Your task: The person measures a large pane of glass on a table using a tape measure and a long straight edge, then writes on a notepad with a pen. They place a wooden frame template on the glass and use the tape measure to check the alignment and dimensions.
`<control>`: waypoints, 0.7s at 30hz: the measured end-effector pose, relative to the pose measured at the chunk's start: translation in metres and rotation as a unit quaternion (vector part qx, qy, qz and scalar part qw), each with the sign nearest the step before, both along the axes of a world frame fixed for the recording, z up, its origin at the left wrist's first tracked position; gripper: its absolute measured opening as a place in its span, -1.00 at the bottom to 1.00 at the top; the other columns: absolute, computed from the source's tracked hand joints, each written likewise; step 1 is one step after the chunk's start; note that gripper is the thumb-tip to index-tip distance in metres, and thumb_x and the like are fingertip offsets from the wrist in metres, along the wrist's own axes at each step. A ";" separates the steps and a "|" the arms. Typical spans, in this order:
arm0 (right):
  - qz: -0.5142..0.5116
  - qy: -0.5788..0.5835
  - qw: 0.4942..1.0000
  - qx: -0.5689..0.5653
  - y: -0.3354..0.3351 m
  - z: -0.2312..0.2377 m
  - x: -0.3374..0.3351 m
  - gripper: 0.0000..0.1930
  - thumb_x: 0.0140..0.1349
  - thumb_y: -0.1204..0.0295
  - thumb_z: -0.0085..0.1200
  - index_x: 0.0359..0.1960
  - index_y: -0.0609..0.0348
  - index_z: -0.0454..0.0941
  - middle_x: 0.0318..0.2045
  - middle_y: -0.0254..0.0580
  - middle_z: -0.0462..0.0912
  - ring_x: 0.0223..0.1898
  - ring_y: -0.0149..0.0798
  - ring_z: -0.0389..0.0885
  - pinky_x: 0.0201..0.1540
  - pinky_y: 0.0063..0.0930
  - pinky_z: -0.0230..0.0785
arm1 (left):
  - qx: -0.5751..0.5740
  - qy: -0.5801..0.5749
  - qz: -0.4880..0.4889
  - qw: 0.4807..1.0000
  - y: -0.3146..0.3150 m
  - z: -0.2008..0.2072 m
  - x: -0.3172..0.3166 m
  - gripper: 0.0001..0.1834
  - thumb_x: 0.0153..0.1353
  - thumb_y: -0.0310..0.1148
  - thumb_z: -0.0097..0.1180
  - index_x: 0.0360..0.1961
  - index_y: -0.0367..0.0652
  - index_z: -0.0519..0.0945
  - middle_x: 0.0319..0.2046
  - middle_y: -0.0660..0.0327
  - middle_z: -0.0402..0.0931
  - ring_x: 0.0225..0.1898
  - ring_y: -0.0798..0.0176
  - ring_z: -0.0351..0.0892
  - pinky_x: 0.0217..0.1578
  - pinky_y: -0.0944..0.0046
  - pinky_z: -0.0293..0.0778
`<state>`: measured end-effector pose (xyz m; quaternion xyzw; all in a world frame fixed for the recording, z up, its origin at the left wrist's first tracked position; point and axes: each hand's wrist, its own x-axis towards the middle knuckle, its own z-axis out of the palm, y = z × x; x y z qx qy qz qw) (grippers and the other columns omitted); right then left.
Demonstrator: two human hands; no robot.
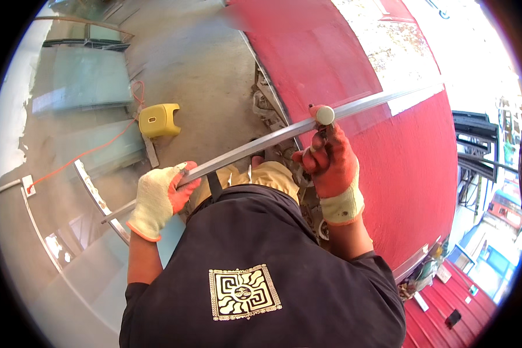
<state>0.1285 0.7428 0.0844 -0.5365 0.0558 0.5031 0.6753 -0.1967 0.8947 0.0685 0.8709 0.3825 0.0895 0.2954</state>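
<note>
A long, straight silvery metal bar [267,141] runs slantwise across in front of me, from low on the left to the far right over the red-topped table [400,168]. My left hand [165,194], in a cream glove with a red palm, is closed around the bar near its left part. In a matching glove, my right hand [333,165] has its fingers curled around a small tool with a round, pale end [325,115]. That end overlaps the bar in view; the rest of the tool is mostly hidden by the fingers, so its kind is unclear.
Left of me stand large glass panes [87,75]. A yellow plastic stool [159,120] stands on the concrete floor [185,58], near an orange cord [81,155] running to a white socket [28,184]. Dark frame pieces [475,142] are stacked beyond the table's right edge.
</note>
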 end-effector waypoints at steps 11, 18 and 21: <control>0.044 -0.057 0.997 0.029 0.181 -0.005 0.013 -0.47 0.74 -0.03 0.08 0.48 0.01 0.68 -0.26 -0.55 0.47 -0.39 -0.46 0.41 -0.03 -0.35 0.65 | 0.025 0.030 -0.012 0.999 0.171 0.001 0.002 -0.63 0.36 -0.19 0.56 0.13 -0.04 0.89 -0.31 0.06 0.84 -0.31 -0.09 0.84 -0.20 0.03 0.73; 0.014 -0.108 0.994 0.018 0.304 0.008 0.003 -0.43 0.75 -0.08 0.01 0.53 0.00 0.61 -0.31 -0.56 0.35 -0.45 -0.50 0.29 -0.02 -0.30 0.68 | 0.017 -0.013 -0.022 1.000 0.301 0.007 0.005 -0.63 0.36 -0.16 0.58 0.12 -0.04 0.90 -0.31 0.03 0.83 -0.31 -0.09 0.85 -0.23 0.04 0.71; -0.010 -0.120 0.992 0.030 0.343 0.008 0.004 -0.42 0.77 -0.07 -0.03 0.53 0.04 0.62 -0.31 -0.54 0.35 -0.43 -0.50 0.31 -0.03 -0.33 0.65 | -0.008 0.008 -0.035 0.999 0.354 0.016 0.014 -0.62 0.36 -0.13 0.59 0.13 -0.03 0.90 -0.29 0.04 0.84 -0.30 -0.09 0.85 -0.23 0.04 0.71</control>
